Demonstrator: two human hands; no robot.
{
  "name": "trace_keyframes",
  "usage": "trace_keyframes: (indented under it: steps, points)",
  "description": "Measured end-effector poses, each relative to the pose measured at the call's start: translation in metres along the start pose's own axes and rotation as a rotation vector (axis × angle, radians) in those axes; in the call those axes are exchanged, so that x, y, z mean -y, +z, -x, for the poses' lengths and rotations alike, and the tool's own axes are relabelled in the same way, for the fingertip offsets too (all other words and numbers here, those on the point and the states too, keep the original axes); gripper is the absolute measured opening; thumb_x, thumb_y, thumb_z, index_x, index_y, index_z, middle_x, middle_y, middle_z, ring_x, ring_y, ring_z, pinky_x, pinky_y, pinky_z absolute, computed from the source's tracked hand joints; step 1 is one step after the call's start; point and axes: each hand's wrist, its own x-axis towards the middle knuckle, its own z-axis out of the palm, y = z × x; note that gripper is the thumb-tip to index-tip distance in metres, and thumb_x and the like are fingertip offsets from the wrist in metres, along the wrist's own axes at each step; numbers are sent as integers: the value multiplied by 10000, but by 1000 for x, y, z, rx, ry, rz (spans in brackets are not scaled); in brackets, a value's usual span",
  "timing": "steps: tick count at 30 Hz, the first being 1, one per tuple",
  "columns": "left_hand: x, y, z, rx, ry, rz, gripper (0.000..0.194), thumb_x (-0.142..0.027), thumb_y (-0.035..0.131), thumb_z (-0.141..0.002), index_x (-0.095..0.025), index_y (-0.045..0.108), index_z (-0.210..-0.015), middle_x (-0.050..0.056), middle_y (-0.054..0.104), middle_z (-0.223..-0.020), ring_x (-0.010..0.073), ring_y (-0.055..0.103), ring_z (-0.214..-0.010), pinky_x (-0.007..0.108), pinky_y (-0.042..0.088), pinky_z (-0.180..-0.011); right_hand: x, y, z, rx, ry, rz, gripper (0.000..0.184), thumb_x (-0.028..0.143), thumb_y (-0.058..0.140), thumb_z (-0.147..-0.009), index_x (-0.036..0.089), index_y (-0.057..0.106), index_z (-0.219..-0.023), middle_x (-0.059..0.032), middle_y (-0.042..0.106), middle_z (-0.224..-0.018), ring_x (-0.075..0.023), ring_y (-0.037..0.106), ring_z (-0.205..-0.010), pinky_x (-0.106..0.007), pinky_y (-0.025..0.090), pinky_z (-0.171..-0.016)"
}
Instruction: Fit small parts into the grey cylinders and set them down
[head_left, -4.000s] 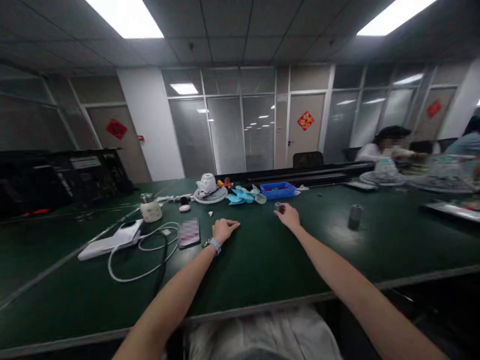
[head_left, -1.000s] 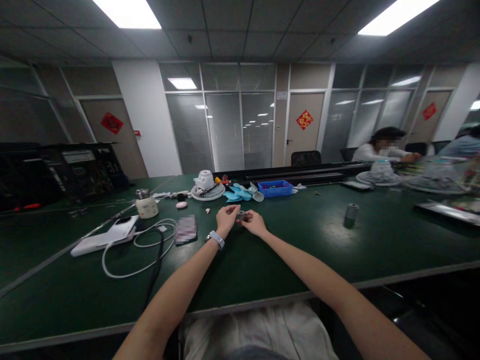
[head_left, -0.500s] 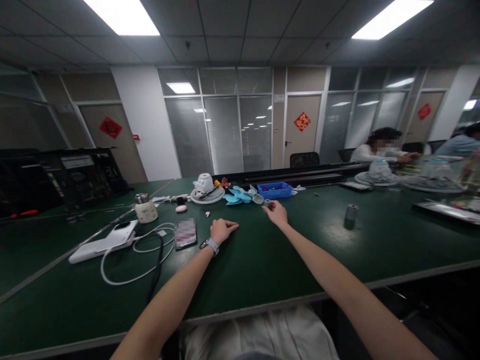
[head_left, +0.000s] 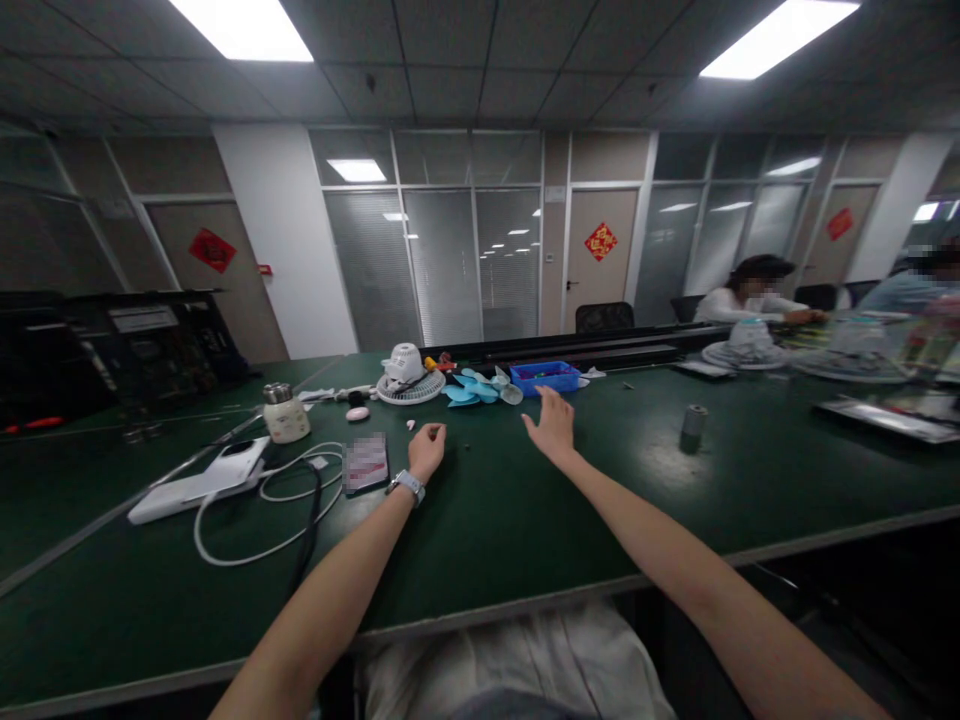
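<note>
My left hand [head_left: 427, 452], with a watch on its wrist, is held just above the green table [head_left: 495, 540] with its fingers curled closed. What lies inside the fingers, if anything, is hidden. A tiny dark piece [head_left: 466, 446] rests on the table to its right. My right hand [head_left: 553, 428] is open, thumb and fingers apart, in front of a blue basket [head_left: 546, 378] of small parts. Left of that basket lie light blue fan blades [head_left: 472, 388] beside a translucent piece. Behind my left hand stands a white fan housing [head_left: 405, 366] on a round grille.
A grey metal cylinder [head_left: 694, 422] stands to the right. On the left are a phone [head_left: 366, 464], a white power bank [head_left: 202, 482] with looped cable, and a cream bottle [head_left: 286, 415]. Two people sit at the far right, near more fan parts [head_left: 750, 345].
My right hand has let go of a small greyish piece and opened. My left hand has drawn back leftward and curled its fingers; the tiny dark piece now shows on the table.
</note>
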Motion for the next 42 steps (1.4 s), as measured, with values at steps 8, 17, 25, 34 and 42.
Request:
trace_keyframes:
  steps: [8,17,25,34,42]
  points:
    - [-4,2,6,11,37,-18,290,-355,491,-844,-170,651,-999,79,686,-920,171,627,-813,249,440,-713,83,33,30,558,-409,-163,307,255,445,-890,221,659,-1109,-41,660,-1121,-188,595,-1040,-286,419,-911]
    - [-6,1,6,58,37,-37,306,-372,486,-842,-176,633,-1026,79,674,-917,178,619,-794,259,432,-689,50,-7,0,401,-287,-16,230,296,493,-886,228,696,-972,-42,696,-1004,-191,630,-915,-282,423,-833]
    - [-3,3,3,76,44,-66,318,-399,484,-831,-194,629,-1026,72,668,-915,191,614,-806,269,425,-684,-49,-38,-38,144,81,142,253,295,456,-896,238,673,-1014,-41,689,-1023,-192,623,-915,-278,427,-813]
    - [-3,3,4,76,52,-40,309,-376,494,-826,-190,624,-1036,74,674,-926,184,620,-809,267,434,-702,-53,-26,-37,203,114,181,265,294,451,-893,248,670,-1035,-46,676,-1053,-184,611,-937,-260,425,-811]
    - [-5,0,5,92,48,-54,307,-375,500,-827,-191,620,-1041,68,680,-921,177,625,-790,259,444,-683,-53,-24,-41,233,136,190,269,289,457,-892,226,688,-1014,-66,677,-1039,-185,613,-941,-248,421,-823]
